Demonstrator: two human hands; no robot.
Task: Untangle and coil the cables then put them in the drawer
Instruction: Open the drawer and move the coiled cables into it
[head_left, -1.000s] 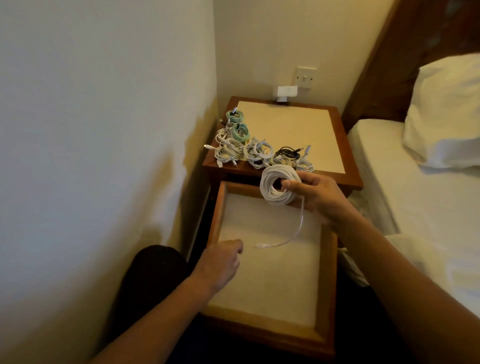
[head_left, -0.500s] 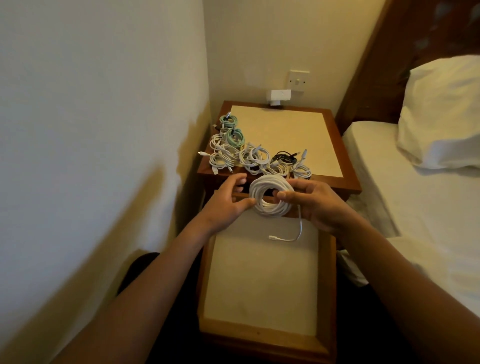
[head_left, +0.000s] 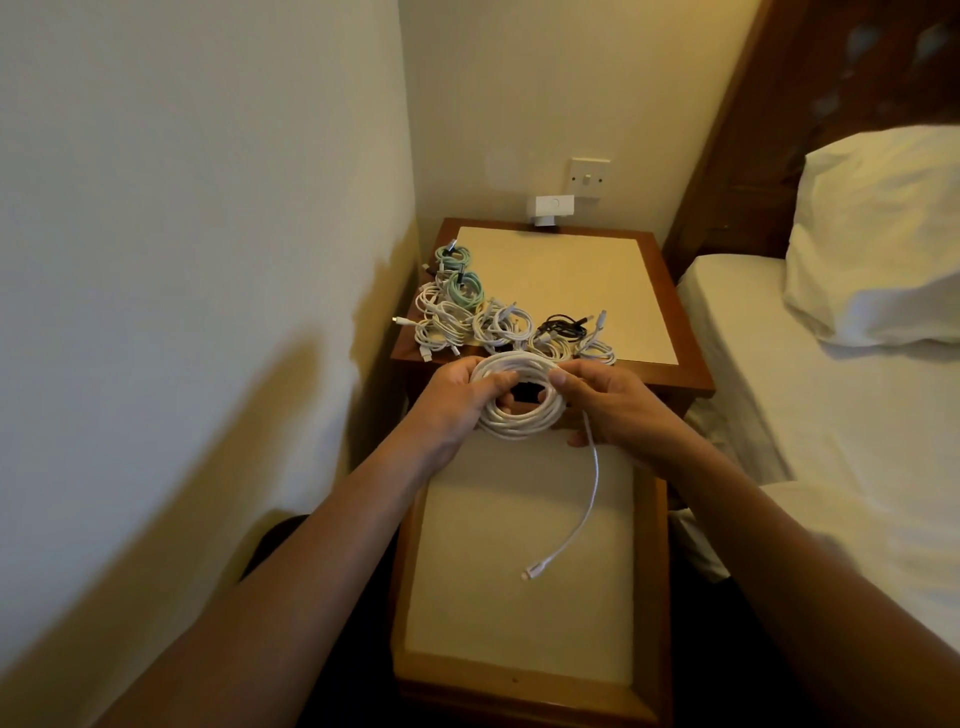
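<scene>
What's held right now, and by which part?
A white cable coil: left hand grips its left rim, right hand its right rim. Its tail hangs free over the open drawer.

You can read no text, label, brand or number here; the wall switch (head_left: 588, 178) and the small white box (head_left: 554, 206) at twelve o'clock show nothing legible.

Two hands are in view, the left hand (head_left: 457, 397) and the right hand (head_left: 610, 408), with one large white coil (head_left: 514, 422) between them. The desk (head_left: 597, 270) carries two green coils (head_left: 465, 283), one black coil (head_left: 563, 326) and roughly five small white coils (head_left: 501, 325), too bunched to count surely. There is one open drawer (head_left: 649, 571), one bed (head_left: 831, 415), one pillow (head_left: 872, 244), one wall switch (head_left: 588, 179) and one small white box (head_left: 553, 205).
</scene>
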